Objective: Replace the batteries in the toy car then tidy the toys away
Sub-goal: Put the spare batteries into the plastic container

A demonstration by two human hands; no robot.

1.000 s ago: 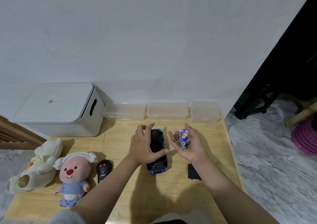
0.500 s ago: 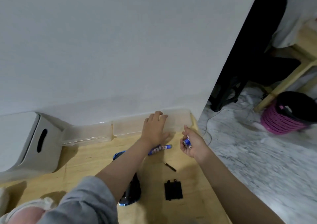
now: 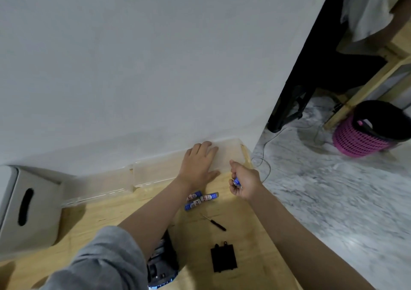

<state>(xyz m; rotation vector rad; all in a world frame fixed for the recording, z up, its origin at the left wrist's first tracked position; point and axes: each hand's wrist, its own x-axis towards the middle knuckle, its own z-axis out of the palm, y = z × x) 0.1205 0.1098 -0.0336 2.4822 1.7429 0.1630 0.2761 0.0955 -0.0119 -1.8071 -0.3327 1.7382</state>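
My left hand (image 3: 199,164) lies flat, fingers straight, on the lid of the rightmost clear plastic box (image 3: 231,154) at the wall. My right hand (image 3: 243,183) hovers just right of it and grips blue batteries (image 3: 236,181) in curled fingers. Three blue batteries (image 3: 201,199) lie loose on the wooden table (image 3: 244,234) below my left wrist. The toy car (image 3: 163,265) lies upside down near the bottom edge, mostly hidden under my left forearm. Its black battery cover (image 3: 223,258) lies to the right, and a small screwdriver (image 3: 214,222) sits above that.
Two more clear boxes (image 3: 153,172) line the wall to the left. A white storage bin (image 3: 26,209) with a handle slot stands at the left edge. The table's right edge drops to a marble floor with a pink basket (image 3: 367,132) and a cable.
My view has swung right and closer. My left hand left the car and reached the right clear box. My right hand has closed around the batteries, and more batteries now lie on the table.
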